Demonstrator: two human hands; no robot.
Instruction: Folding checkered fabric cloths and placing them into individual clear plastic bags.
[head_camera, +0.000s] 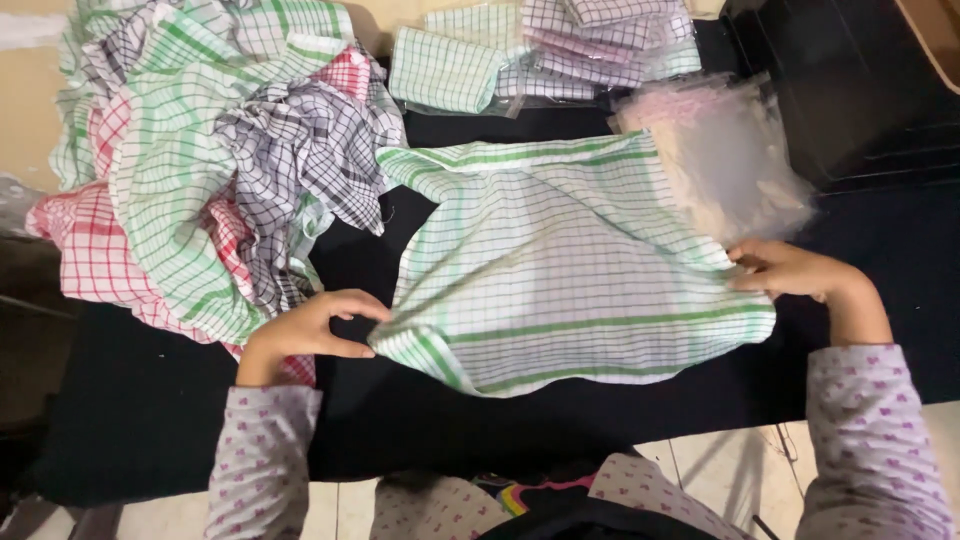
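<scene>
- The left hand (305, 330) pinches the lower left corner of the green checked cloth (570, 270), which lies spread at the centre of the frame on the dark worktop (150, 410).
- The right hand (790, 270) grips its right edge, fingers closed on the fabric.
- To do this well, I judge both hands should pull evenly, so the cloth lies flat without creases.
- Count: one spread cloth; one loose heap of cloths (200, 150), upper left; one stack of folded cloths (540, 50), top centre; one pile of clear bags (730, 150), upper right.

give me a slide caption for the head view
Both hands, left hand and right hand, grip a green-checked cloth spread flat.
</scene>
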